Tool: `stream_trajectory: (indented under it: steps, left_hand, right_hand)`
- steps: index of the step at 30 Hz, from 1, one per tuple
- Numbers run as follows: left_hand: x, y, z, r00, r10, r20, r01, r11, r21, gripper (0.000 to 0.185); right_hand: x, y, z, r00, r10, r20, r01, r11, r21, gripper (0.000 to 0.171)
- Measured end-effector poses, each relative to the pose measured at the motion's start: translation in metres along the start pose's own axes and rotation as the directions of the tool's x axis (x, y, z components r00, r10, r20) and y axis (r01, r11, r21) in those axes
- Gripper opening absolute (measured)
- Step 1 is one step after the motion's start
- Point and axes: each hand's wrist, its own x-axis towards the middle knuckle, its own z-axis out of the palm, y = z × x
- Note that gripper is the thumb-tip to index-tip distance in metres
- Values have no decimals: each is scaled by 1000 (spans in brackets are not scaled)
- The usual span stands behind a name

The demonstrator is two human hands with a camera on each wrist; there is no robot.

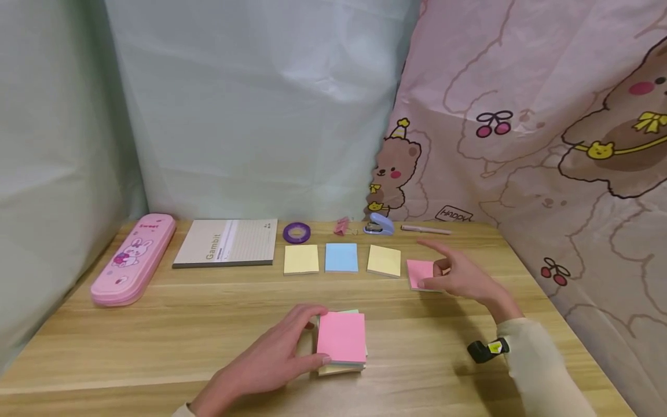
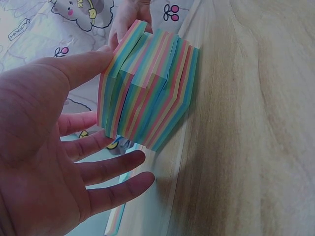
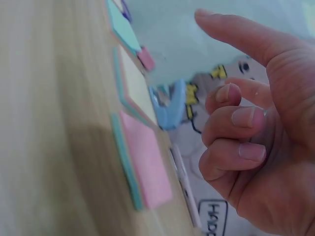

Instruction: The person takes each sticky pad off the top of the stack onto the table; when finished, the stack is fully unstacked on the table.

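On wood-grain tabletop [image 1: 208,324]: pink-topped stack [image 1: 341,339] of sticky notes, gripped at left edge by left hand [image 1: 276,347]; pink pad [image 1: 420,270] (rightmost in its row) beyond and right of stack, partly under nearer right hand [image 1: 461,278], empty, with index finger extended and contact unclear.

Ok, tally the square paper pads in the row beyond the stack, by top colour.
Yellow-topped square paper pads: 2
Blue-topped square paper pad: 1
Pink-topped square paper pad, partly covered by the right hand: 1
Total: 4
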Motion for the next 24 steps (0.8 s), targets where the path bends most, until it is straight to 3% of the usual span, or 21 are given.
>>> stream_trajectory:
  steps: [7,24]
  left_hand:
    - [0,1,0,1000,6,-2,-6,1000,9,69]
    - [-1,1,0,1000,10,-3,-10,1000,2,67]
  right_hand:
    - [-7,-6,28,998,-53,16,52,997,62,87]
    - [-19,-21,71,975,-178,130,153,972,177,83]
